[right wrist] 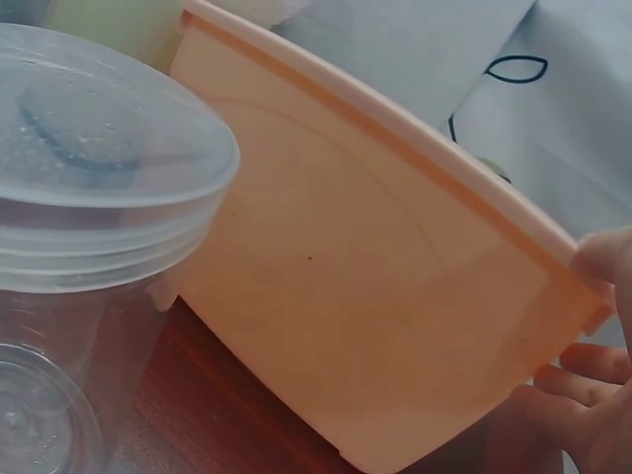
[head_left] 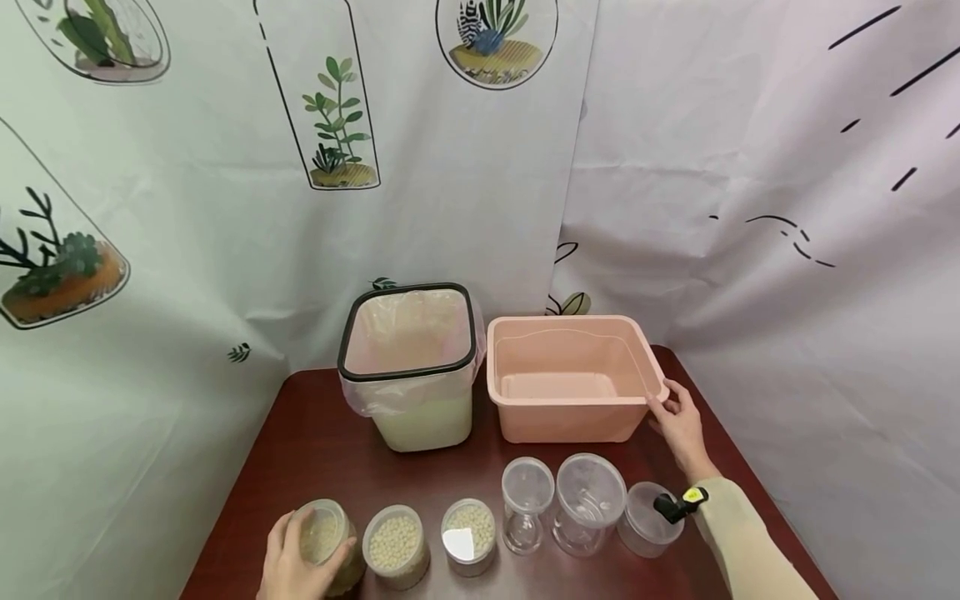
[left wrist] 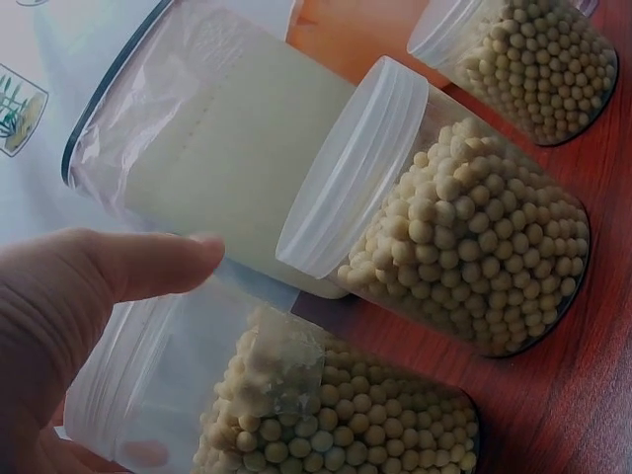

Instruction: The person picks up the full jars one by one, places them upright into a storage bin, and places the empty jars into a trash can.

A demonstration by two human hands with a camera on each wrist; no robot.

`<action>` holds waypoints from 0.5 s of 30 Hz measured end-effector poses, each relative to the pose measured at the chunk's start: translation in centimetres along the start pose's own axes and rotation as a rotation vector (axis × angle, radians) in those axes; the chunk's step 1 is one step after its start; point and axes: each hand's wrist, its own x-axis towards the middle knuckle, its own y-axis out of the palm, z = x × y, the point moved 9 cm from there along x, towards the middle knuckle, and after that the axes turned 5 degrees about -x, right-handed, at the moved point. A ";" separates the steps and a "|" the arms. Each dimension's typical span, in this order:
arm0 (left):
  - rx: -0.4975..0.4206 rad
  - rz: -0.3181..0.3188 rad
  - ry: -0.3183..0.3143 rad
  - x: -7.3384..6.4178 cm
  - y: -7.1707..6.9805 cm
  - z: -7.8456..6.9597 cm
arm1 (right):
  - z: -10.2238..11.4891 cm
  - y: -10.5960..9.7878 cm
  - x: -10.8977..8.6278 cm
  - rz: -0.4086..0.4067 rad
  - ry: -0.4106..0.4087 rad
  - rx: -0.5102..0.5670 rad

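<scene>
At the front left of the table, my left hand holds the leftmost clear jar of soybeans around its lid end. Its thumb lies along the near side of the lid, while the other fingers are mostly hidden. Beside it stands a second lidded jar of soybeans, and farther right a shorter one. My right hand grips the pink plastic basin at its front right corner. The right thumb is on the rim, with the fingers bent below it.
Left of the basin stands a pale green bin with a black rim and a plastic liner. Three clear lidded containers line the front right: a narrow-waisted one, a tall one and a low one. Patterned cloth hangs behind the table.
</scene>
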 end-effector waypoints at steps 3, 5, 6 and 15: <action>-0.001 0.024 -0.026 0.2 0.2 -0.1 | 0.0 -0.1 0.0 -0.011 0.001 -0.007; -0.004 0.018 -0.016 0.3 0.2 -0.2 | 0.0 -0.2 0.1 -0.029 -0.002 -0.026; -0.007 0.012 -0.007 0.3 0.1 -0.3 | 0.1 -0.2 0.1 -0.039 -0.005 -0.038; -0.082 -0.084 0.085 1.1 -1.2 -1.2 | 0.2 0.2 0.0 -0.029 0.030 0.070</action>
